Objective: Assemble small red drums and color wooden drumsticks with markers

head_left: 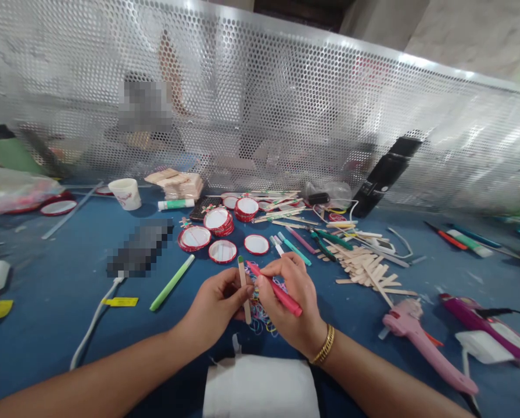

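Pinching a flat, pale, green-tipped wooden craft stick (243, 290) upright, the left hand (216, 305) clamps its fingers on the lower half, likely steadying its face for the slim red plastic marker (281, 293). The marker's tip is at the stick, and the right hand (292, 302) grips it in closed fingers. A pink plastic glue gun (420, 342) lies well to the right of them.

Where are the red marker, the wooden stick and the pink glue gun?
red marker (286, 301), head view, on the rear half of its barrel.
wooden stick (242, 273), head view, on the upper shaft below the green tip.
pink glue gun (416, 337), head view, on its body.
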The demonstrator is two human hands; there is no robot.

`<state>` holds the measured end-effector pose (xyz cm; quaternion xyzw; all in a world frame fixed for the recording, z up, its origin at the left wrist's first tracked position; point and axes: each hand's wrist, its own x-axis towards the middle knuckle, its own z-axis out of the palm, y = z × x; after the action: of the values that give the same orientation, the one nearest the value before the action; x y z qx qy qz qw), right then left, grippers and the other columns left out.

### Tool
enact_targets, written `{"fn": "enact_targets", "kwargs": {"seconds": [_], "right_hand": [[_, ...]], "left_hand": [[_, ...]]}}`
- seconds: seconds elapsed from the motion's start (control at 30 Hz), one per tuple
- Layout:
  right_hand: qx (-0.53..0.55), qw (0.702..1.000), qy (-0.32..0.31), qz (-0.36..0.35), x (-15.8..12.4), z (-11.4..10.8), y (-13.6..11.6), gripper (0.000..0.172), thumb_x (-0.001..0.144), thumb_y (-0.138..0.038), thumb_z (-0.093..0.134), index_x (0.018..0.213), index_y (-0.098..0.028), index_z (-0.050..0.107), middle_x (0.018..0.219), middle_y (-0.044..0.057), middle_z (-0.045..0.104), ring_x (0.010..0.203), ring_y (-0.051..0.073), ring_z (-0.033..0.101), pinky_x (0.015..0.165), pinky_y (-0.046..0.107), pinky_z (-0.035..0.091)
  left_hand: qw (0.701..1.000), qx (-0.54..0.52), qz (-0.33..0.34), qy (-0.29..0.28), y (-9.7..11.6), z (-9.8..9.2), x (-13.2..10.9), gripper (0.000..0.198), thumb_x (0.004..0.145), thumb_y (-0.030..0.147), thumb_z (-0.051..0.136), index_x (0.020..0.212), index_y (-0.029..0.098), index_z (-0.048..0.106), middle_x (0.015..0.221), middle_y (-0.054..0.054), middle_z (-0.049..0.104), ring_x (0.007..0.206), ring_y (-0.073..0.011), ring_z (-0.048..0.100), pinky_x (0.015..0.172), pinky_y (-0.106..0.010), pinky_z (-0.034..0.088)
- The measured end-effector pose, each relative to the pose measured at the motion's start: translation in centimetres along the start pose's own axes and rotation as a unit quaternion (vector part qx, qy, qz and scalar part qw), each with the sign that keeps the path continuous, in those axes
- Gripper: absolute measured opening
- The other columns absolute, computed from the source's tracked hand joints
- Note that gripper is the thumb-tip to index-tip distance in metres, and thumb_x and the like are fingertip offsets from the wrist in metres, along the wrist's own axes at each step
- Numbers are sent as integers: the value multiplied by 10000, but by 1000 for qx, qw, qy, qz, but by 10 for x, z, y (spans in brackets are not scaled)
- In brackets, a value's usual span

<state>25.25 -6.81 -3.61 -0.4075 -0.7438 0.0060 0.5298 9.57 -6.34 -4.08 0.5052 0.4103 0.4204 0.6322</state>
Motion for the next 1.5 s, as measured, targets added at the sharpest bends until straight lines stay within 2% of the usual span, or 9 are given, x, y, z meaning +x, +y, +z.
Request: {"fn": "enact_targets", "kwargs": {"seconds": [0.4,0.97,1.23,1.5], "right_hand": [[16,1000,-19,-8,-3,2,-5,82,855,-152,557,837,-232,548,729,-43,668,646,129,633,1008,452,380],[5,1000,-14,-8,-2,3,-5,69,866,-164,556,840,-228,564,719,-40,664,649,136,639,996,446,384],[1,1000,-2,-6,-3,0,-2,85,871,-145,558,844,-224,541,739,-32,661,670,138,626,969,456,400],[17,1000,-23,-2,-5,2,-6,71,854,-153,563,847,-223,555,731,-49,656,659,124,632,1027,441,350]], "left_hand": [[1000,-14,12,-14,-5,-1,1,461,676,555,800,779,150,604,639,20,573,559,-104,507,509,-211,436],[1000,-7,10,-8,-4,-1,0,458,672,562,797,755,153,608,635,20,578,563,-106,515,513,-209,445],[1000,2,2,-2,-3,-2,0,483,672,574,794,843,150,640,683,13,591,590,-107,526,527,-211,466],[1000,-4,11,-13,-7,-2,2,492,674,585,789,751,154,564,640,17,567,566,-103,502,517,-215,447]]}}
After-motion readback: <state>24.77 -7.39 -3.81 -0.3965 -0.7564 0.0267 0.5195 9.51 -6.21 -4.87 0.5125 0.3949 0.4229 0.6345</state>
